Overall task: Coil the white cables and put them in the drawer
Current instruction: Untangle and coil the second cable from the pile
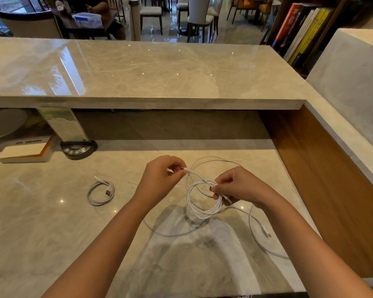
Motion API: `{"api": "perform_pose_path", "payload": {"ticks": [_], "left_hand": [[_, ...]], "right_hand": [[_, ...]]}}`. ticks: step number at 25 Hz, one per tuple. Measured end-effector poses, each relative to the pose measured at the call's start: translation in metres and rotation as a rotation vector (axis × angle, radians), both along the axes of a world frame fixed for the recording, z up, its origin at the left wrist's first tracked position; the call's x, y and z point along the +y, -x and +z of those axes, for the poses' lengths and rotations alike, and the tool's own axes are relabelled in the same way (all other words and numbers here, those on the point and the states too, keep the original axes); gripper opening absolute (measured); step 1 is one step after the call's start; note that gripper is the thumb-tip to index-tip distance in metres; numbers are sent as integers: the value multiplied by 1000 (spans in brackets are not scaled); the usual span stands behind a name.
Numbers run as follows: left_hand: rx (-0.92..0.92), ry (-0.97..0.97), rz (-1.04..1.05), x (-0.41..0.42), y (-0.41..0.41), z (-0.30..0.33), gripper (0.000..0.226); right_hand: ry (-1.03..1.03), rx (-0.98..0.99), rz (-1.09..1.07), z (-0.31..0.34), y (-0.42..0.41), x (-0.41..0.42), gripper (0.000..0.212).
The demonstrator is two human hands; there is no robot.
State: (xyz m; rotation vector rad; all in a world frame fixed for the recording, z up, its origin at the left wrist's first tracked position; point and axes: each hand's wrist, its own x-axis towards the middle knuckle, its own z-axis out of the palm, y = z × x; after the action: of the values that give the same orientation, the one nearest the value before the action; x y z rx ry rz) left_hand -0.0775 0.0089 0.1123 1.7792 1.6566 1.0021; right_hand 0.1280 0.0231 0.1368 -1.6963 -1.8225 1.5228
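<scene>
A pale marble desktop (52,222) is carrying a coiled white cable (101,192) left of its middle, a loose white cable (254,231) trailing toward its right edge, and, along its far edge at the left, a black button console (78,149) and a white box (24,154).

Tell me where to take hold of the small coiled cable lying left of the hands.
Pinch the small coiled cable from above at its right side, where the plug lies across the loops. It lies flat on the counter, so gripping there should trap all turns together.
</scene>
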Motion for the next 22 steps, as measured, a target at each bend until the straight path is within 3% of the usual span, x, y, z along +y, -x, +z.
{"api": "perform_pose_path", "payload": {"ticks": [7,12,16,20,22], "left_hand": [[-477,340,94,-12,-10,-23,17],[-762,738,129,-12,-19,-14,35],[-777,646,171,-11,-30,-14,21],[-745,531,144,-11,-33,-14,19],[-837,530,109,-11,-31,-12,18]], "right_hand": [[9,96,-225,-13,-1,-3,10],[-45,92,-213,-16,5,-4,10],[-113,48,-164,-19,10,-7,9],[-388,-66,-10,-20,15,-8,6],[-511,-99,-15,-23,18,-9,11]]}}
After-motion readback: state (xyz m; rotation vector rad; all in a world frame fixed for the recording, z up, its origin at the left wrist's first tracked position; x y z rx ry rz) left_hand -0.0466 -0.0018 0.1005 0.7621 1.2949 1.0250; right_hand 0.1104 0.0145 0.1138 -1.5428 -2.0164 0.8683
